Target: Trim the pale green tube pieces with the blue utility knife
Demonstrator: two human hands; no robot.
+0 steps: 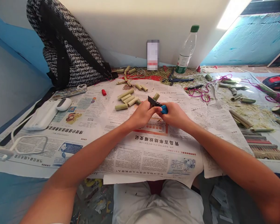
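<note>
Fingers of my right hand are wrapped around the blue handle of a utility knife, whose dark blade points up and to the left. Close against it, my left hand is closed, its thumb near the knife. A short bamboo piece sticks out behind the blade and seems to be in my left hand; its lower end is hidden by the hands. Just to the left lie several cut bamboo pieces on the newspaper.
A water bottle and a phone stand at the back amid shavings. On the left are a backpack, a white power bank with a cable, and a red cap. Purple string and more bamboo lie right.
</note>
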